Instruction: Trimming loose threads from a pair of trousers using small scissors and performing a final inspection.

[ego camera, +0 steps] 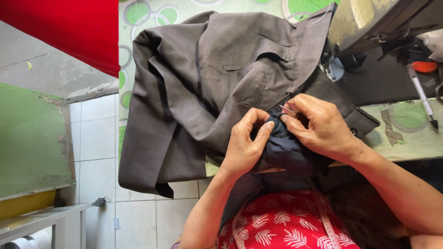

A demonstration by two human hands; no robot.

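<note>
Left hand [243,146] fingers pinch a fold of dark lining [286,150]. Right hand [323,127] fingers pinch the same fold, with a thin metal tool [288,109], partly hidden. Lining bunches at the bench [410,138] edge, under grey trousers [203,87]. Judged soft, light, limp; best gripped near the seam. Sewing machine [369,20] beyond.

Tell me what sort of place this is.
Probably a small tailoring or home sewing workspace. A sewing machine sits at the table's far edge, grey trousers lie spread over it, and both hands, left hand and right hand, work dark fabric. A measuring tape hangs nearby.
</note>
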